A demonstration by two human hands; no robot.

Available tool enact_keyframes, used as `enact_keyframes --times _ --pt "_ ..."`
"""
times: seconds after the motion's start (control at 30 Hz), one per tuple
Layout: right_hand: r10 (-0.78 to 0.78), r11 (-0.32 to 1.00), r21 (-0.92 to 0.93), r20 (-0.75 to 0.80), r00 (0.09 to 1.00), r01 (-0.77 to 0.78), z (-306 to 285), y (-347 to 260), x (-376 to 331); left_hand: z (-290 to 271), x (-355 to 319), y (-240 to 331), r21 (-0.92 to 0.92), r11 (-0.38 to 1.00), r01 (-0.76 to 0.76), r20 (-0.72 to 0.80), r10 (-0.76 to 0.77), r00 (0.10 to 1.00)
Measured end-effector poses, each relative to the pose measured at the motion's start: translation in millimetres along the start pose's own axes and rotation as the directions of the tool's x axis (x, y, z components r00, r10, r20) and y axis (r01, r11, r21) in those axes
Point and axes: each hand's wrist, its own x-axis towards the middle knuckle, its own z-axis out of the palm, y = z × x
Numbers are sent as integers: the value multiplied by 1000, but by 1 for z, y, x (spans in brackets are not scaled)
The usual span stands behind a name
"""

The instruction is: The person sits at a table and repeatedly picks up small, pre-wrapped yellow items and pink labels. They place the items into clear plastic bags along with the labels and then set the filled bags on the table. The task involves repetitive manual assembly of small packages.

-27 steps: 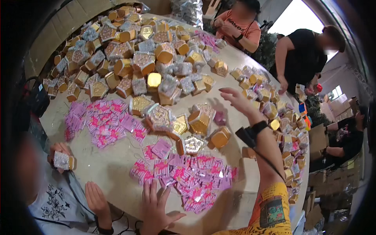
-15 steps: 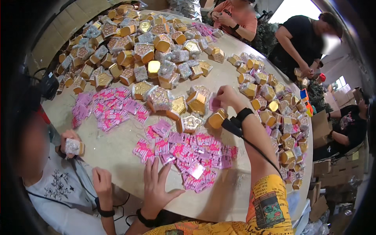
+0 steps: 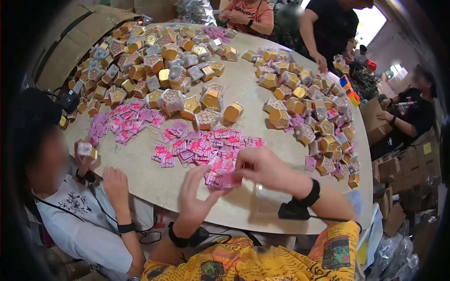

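Between the thumb and fingers of my right hand is a small pink printed card, its face partly covered by the fingertips. My left hand is just left of it, thumb and fingers apart, holding nothing that I can make out. Under and beyond both hands spreads a pile of pink printed cards. Past that pile stand several gold house-shaped pieces in clear bubble wrap, such as a wrapped piece. One gold piece sits a little apart, right of them.
A large heap of wrapped gold pieces covers the far left of the round table. Another heap lies along the right. A second card pile is at left. A co-worker's hand is close on my left; other people stand around the table.
My right hand has come back from the gold pieces toward me with the pink card, now beside my left hand. A far co-worker's hand has reached to the right heap. The view has shifted.
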Motion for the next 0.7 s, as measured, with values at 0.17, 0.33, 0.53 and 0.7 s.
enact_keyframes --times 0.17,0.33,0.53,0.7 --pt "232 863 480 -93 968 -160 42 10 -52 42 -12 0 -537 766 352 249 -255 934" --pt "153 969 -162 -187 970 -184 25 22 -104 45 -13 12 -559 569 604 359 -490 794" --pt "414 757 -448 -233 880 -475 33 77 -158 57 -16 -5 -563 646 516 296 -426 855" --pt "369 821 -332 -313 875 -465 44 91 -157 63 -9 0 -558 639 529 310 -432 847"
